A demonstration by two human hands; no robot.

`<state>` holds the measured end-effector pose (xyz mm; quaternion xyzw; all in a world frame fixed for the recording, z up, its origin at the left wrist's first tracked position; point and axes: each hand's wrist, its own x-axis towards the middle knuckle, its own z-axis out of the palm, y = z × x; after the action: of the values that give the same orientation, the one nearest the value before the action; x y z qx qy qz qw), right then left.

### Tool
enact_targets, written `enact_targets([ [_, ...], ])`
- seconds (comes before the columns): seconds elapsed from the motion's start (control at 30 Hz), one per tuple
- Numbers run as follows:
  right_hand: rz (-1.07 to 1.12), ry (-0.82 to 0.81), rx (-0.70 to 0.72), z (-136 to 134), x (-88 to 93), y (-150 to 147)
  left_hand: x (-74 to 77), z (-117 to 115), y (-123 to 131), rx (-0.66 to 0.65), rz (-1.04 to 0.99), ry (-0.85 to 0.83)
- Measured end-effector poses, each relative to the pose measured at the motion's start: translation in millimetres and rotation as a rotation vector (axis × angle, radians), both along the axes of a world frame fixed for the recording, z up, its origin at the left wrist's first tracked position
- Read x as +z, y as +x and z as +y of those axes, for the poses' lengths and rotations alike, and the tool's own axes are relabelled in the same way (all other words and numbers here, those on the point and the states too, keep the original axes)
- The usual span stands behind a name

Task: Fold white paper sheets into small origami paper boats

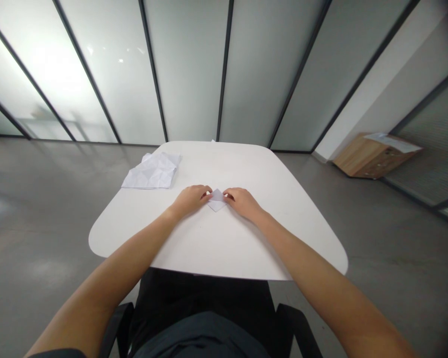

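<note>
On the white rounded table [216, 243], a small folded white paper diamond [217, 201] lies at the middle, between my hands. My left hand [191, 201] pinches its left side with the fingertips. My right hand [242, 204] grips its right side in the same way, and the fingers hide part of the paper's upper corners. Left of my hands, a larger creased sheet of white paper [151, 170] lies flat, its surface marked with many fold lines and neither hand touching it.
A low wooden cabinet [375, 155] with papers on top stands on the grey floor at the right. Frosted glass panels [190, 74] with dark frames run behind the table. Black chair armrests [121, 323] flank my dark-clothed lap below the table's near edge.
</note>
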<state>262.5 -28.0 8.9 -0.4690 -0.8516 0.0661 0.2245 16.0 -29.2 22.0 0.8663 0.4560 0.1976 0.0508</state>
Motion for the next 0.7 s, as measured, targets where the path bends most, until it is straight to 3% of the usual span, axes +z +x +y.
enact_targets([
  [0.17, 0.016, 0.006, -0.02, -0.7, -0.5, -1.5, 0.9, -3.8, 4.6, 0.067, 0.047, 0.037],
  [0.7, -0.074, 0.048, 0.048, 1.4, -3.5, 0.4, 1.0, -6.9, 4.0, 0.056, 0.068, 0.057],
])
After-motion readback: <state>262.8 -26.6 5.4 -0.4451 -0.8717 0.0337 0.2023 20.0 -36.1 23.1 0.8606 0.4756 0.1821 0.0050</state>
